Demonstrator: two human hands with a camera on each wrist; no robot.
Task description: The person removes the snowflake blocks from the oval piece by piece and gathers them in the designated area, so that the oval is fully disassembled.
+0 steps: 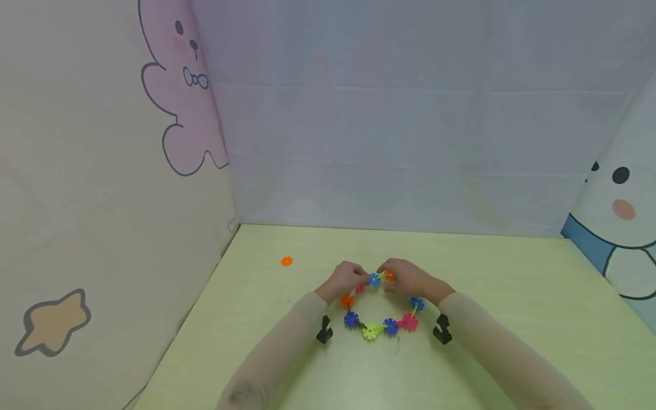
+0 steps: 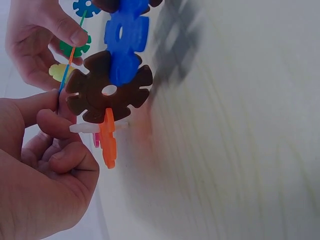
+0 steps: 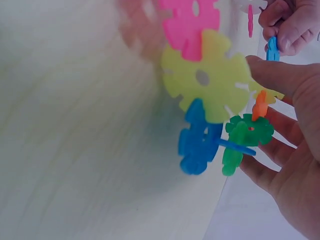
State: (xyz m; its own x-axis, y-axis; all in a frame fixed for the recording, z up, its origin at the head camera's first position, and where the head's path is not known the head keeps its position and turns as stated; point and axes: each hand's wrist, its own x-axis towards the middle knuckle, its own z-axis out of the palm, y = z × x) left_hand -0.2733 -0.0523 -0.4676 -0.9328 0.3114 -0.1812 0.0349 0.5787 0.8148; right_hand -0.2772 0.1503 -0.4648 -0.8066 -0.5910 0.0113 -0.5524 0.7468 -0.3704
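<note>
Notched plastic snowflake discs are joined into a ring-shaped chain. In the head view, my left hand (image 1: 346,279) pinches a light blue snowflake disc (image 1: 374,279) at the ring's far side. My right hand (image 1: 410,278) holds the orange snowflake disc (image 1: 389,275) beside it, thumb on one side and fingers on the other. The left wrist view shows the blue disc edge-on between left thumb and finger, meeting the orange one. Brown (image 2: 109,87) and blue (image 2: 125,35) discs hang nearby. Under the right hand are green (image 3: 250,130) and yellow (image 3: 205,77) discs.
A loose orange disc (image 1: 286,261) lies apart on the pale table (image 1: 512,296), toward its back left. White cloth (image 1: 400,142) hangs behind the table's far edge. Printed panels (image 1: 102,199) stand at both sides. Each wrist wears a black mount (image 1: 324,330).
</note>
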